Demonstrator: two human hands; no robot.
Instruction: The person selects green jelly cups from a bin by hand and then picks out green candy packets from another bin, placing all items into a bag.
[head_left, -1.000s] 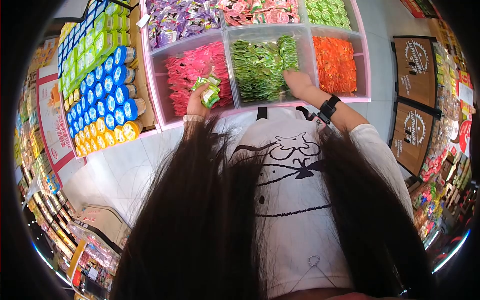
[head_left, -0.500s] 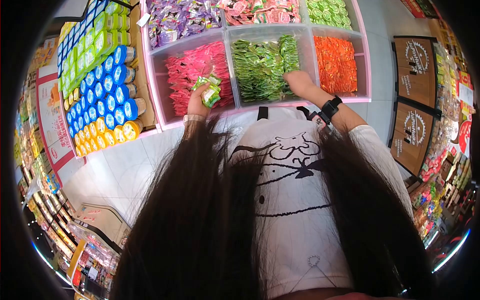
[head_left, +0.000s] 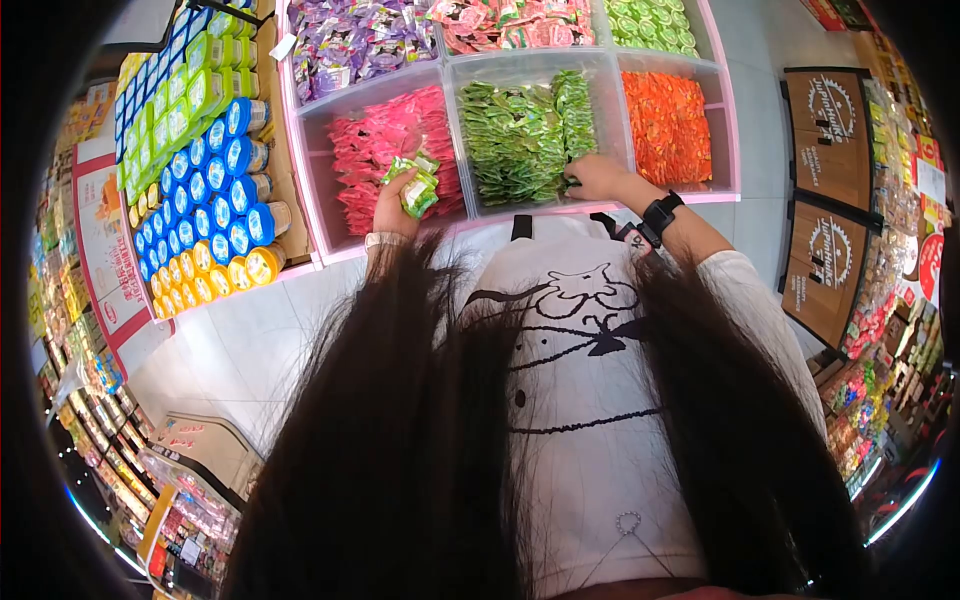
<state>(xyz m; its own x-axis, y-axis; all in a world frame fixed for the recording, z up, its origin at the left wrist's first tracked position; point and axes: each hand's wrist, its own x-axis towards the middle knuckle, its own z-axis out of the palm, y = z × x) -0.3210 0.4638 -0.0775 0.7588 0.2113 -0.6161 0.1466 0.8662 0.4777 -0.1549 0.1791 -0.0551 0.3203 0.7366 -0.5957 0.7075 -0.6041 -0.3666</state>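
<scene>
In my left hand (head_left: 393, 210) are several green-and-white packets (head_left: 420, 190), gripped with fingers closed above the bin of pink packets (head_left: 385, 135). My right hand (head_left: 600, 178) is at the near right corner of the compartment of green packets (head_left: 510, 140). Its fingers are curled together low against those packets, and something dark shows at the fingertips, too small to name. A black watch (head_left: 660, 212) is on the right wrist. The orange packets (head_left: 667, 130) fill the compartment to the right of that hand.
Behind lie compartments of purple packets (head_left: 360, 40), red-pink packets (head_left: 510, 22) and round green packs (head_left: 650, 25). Stacked blue-lidded tubs (head_left: 225, 175) and yellow tubs (head_left: 255, 262) stand left. Brown display boxes (head_left: 828, 130) line the right side. Long hair hangs across the lower view.
My right hand has shifted slightly toward me, down to the near edge of the green packets. The left hand keeps its hold on the green-and-white packets, nearly unmoved.
</scene>
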